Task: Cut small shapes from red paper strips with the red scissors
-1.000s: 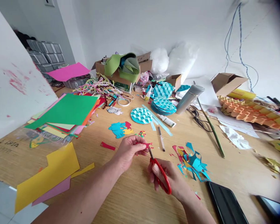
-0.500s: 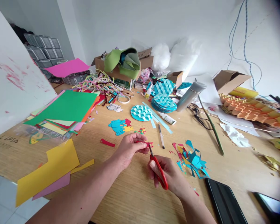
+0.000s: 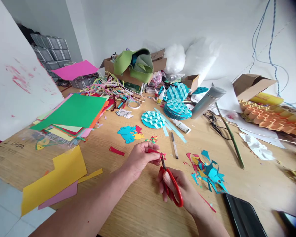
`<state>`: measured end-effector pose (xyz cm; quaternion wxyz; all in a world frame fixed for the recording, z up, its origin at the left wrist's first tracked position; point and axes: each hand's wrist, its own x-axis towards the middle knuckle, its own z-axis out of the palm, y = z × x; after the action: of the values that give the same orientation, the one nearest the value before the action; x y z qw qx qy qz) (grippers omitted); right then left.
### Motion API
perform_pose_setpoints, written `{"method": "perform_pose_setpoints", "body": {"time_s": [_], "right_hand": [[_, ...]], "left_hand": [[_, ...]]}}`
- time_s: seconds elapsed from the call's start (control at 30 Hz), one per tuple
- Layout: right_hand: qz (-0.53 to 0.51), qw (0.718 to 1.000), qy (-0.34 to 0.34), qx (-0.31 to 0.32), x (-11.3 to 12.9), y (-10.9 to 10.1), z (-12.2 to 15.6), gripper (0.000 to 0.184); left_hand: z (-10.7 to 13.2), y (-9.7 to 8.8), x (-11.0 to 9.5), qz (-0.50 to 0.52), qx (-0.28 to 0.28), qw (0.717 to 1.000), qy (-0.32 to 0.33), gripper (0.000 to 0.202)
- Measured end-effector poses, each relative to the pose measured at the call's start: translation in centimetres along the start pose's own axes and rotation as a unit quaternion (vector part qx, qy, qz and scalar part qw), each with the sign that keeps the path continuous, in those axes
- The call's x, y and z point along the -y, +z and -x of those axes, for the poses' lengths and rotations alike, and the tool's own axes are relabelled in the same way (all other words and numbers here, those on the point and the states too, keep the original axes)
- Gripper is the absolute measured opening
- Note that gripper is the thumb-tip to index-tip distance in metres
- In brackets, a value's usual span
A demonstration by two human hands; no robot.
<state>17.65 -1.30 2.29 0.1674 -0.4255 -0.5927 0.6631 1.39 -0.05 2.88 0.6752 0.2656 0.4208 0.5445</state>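
My left hand (image 3: 140,158) pinches a small red paper piece (image 3: 156,151) just above the wooden table (image 3: 128,204). My right hand (image 3: 181,190) grips red-handled scissors (image 3: 171,184), its fingers through the loops, and the blades point up into the red piece. A heap of blue, red and yellow paper scraps (image 3: 207,171) lies just right of the scissors. A blue paper cut-out with red and yellow bits (image 3: 129,133) lies beyond my left hand.
A stack of coloured paper with a green sheet (image 3: 71,113) on top lies at the left, yellow sheets (image 3: 54,179) at the near edge. Teal paper discs (image 3: 153,119), a pen (image 3: 174,149), a metal flask (image 3: 207,102), a green stick (image 3: 230,136), cardboard boxes and a dark tablet (image 3: 244,217) surround the hands.
Both hands stay at the same place with the scissors in the red piece. The camera has shifted a little, so everything sits slightly further right in view.
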Motion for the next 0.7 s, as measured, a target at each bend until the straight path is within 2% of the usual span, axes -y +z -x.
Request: {"method": "perform_pose_setpoints", "body": {"time_s": [0.2, 0.7], "right_hand": [[-0.024, 1.000, -0.009, -0.015, -0.44, 0.20, -0.07, 0.055], [0.013, 1.000, 0.006, -0.027, 0.08, 0.31, 0.04, 0.059]], "left_hand": [[0.13, 0.33, 0.12, 0.003, -0.010, 1.000, -0.018, 0.028], [0.10, 0.38, 0.70, 0.012, -0.013, 1.000, -0.008, 0.026]]}}
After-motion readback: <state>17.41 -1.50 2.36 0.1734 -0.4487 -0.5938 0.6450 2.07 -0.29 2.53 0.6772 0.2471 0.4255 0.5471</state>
